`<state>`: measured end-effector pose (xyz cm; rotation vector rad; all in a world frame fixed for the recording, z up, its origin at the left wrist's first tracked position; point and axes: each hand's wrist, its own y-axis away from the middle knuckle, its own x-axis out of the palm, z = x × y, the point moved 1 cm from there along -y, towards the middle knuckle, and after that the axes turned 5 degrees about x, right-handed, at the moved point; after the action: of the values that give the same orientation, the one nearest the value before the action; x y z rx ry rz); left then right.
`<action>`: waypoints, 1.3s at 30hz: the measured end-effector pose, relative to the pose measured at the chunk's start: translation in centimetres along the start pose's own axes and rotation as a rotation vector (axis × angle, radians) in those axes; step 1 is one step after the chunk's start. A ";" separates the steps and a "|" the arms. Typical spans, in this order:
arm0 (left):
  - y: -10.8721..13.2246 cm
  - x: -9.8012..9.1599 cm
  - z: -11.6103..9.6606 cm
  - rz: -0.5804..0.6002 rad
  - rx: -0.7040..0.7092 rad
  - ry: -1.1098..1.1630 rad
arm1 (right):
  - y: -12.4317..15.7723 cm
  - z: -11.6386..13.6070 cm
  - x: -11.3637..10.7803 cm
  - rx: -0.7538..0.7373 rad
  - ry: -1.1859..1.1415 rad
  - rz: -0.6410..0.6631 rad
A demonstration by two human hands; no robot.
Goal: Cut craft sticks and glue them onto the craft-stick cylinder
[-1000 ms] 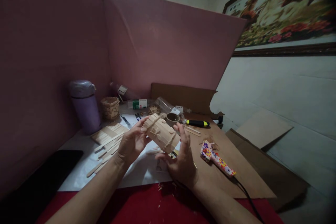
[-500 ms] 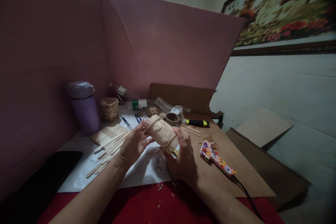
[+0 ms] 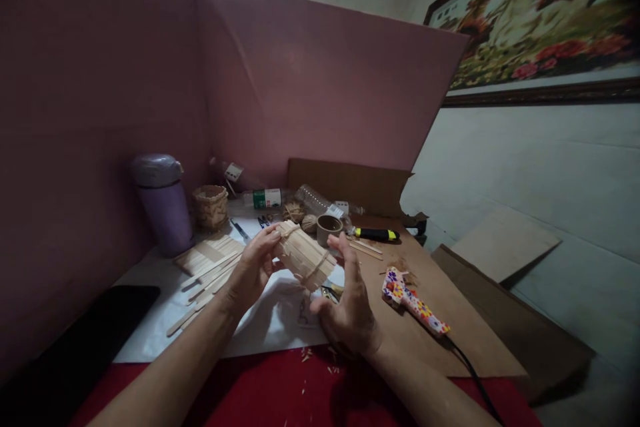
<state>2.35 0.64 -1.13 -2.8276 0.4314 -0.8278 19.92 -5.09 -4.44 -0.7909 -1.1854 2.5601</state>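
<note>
A cylinder of upright wooden craft sticks [image 3: 306, 252], bound with twine near both ends, is held tilted above the paper. My left hand [image 3: 260, 257] grips its left end, fingers and thumb closed round it. By its right end, my right hand [image 3: 350, 300] has thumb and fingers spread apart; the fingertips are close to the sticks, and I cannot tell whether they touch. Below the cylinder, partly hidden by my right hand, lies a tool with yellowish handles [image 3: 331, 291]. Loose craft sticks [image 3: 210, 280] lie on the white paper [image 3: 145, 333] to the left.
A purple tumbler [image 3: 163, 207] and a small woven-look pot [image 3: 211, 208] stand at the back left. Behind are plastic bottles [image 3: 267, 198], a tape roll [image 3: 329, 230] and a black-yellow utility knife [image 3: 375, 234]. A flowered glue gun [image 3: 413, 300] with a cord lies on cardboard [image 3: 465, 347] at right.
My right hand has let its fingers spread away from the cylinder's right end. The cylinder has turned slightly in my left hand, which still holds it.
</note>
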 end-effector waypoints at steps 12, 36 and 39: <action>0.2 0.3 0.1 -0.035 -0.025 -0.041 | 0.0 0.3 0.8 0.492 -0.421 0.121; 2.3 3.7 1.6 -0.003 -0.122 0.181 | 1.0 0.4 1.2 -0.062 0.434 -0.083; 2.2 3.7 1.7 -0.036 -0.136 0.189 | 1.0 0.6 1.3 -0.092 0.403 -0.039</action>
<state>5.71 -2.53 -1.19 -2.8991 0.4813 -1.1199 18.56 -5.60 -5.37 -1.2199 -1.1745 2.1829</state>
